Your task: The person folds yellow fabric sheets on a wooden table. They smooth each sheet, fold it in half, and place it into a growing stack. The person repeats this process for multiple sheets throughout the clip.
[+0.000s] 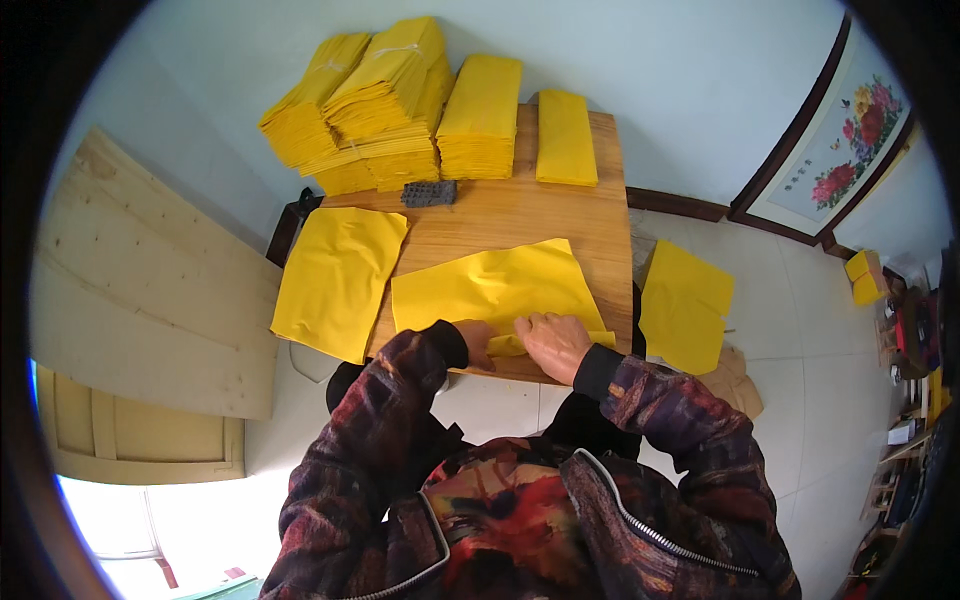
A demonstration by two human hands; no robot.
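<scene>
A yellow sheet (500, 282) with a slightly wrinkled surface lies at the near edge of the wooden table. Its near edge is folded over into a narrow strip. My left hand (474, 344) is closed on that folded edge, its fingers partly hidden by the cuff and the sheet. Close beside it, my right hand (553, 343) grips the same fold with bent fingers pressed down. Some of the rolled strip sticks out to the right of my right hand. Left of this piece, another yellow sheet (340, 278) lies flat and overhangs the table's left side.
Tied yellow bundles (385, 85), a tall yellow stack (482, 115) and a thinner stack (567, 138) stand along the back of the wooden table (470, 222). A dark grey block-like object (429, 194) sits before them. More yellow sheets (685, 308) are to the right, beyond the table.
</scene>
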